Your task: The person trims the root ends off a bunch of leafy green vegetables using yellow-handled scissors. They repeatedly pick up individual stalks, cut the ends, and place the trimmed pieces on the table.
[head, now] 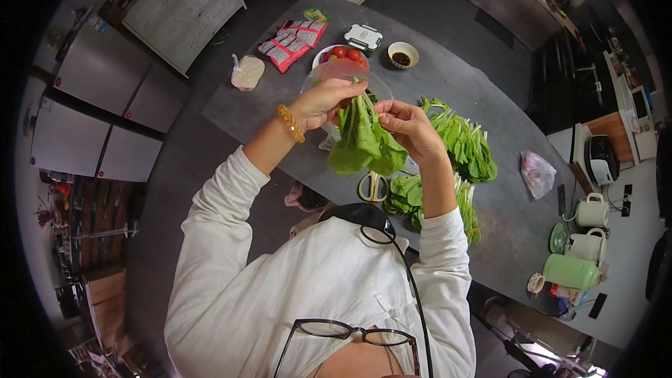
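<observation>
My left hand [325, 103], with a beaded bracelet at its wrist, grips the stems of a bunch of leafy greens [362, 139], whose leaves hang toward me. At the right side of the same bunch, my right hand [407, 123] has thumb and forefinger pinched at a stem or leaf edge; how firmly it holds is unclear. Behind the bunch, a clear plastic bag [336, 76] lies partly hidden. One pile of greens [464, 144] rests to the right of my right hand, and another pile [407, 194] lies partly under my right forearm. Scissors [373, 187] lie beside the nearer pile.
On the grey table [504, 220] stand a bowl of tomatoes [321, 55], a bowl of dark sauce [403, 56] and a lidded container [363, 37]. Pink packets [293, 43] and a bagged pale item [248, 72] lie far left. A plastic bag [538, 174] and kettles [592, 210] are at the right.
</observation>
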Motion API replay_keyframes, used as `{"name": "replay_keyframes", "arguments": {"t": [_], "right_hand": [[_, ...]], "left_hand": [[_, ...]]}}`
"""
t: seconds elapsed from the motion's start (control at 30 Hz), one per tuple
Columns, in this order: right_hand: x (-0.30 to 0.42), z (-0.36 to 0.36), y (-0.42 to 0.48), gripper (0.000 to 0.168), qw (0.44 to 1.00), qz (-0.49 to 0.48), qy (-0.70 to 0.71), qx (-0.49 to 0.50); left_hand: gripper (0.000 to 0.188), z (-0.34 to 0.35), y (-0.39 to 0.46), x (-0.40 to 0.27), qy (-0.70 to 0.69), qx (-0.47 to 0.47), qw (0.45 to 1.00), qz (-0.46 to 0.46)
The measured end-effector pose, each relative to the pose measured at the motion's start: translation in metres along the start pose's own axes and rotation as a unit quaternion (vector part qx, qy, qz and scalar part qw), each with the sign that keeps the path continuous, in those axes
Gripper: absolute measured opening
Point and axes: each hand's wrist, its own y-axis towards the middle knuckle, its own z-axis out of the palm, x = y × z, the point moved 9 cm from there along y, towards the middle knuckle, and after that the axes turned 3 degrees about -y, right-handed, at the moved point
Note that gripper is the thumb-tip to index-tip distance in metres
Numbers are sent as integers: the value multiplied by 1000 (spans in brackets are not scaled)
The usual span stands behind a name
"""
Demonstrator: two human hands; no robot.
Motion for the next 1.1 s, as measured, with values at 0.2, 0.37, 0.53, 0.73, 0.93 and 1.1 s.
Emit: {"name": "replay_keyframes", "arguments": {"t": [0.2, 0.37, 0.53, 0.73, 0.93, 1.1], "right_hand": [[-11, -1, -9, 21, 997, 2, 70, 44], [-10, -21, -23, 21, 999, -24, -40, 22], [5, -72, -63, 16, 978, -91, -186, -31], [1, -84, -80, 17, 969, -170, -24, -177], [7, -66, -99, 14, 933, -190, -219, -215], [6, -146, -152, 12, 950, -81, -199, -225]], "left_hand": [[37, 13, 7, 4, 49, 15, 999, 12], [33, 33, 11, -2, 174, 40, 981, 76], [29, 62, -16, -8, 360, 130, 920, 85], [27, 82, 1, -10, 219, -11, 956, 197], [30, 124, 26, 13, 260, 38, 949, 173], [35, 127, 27, 11, 407, 94, 884, 211]]}}
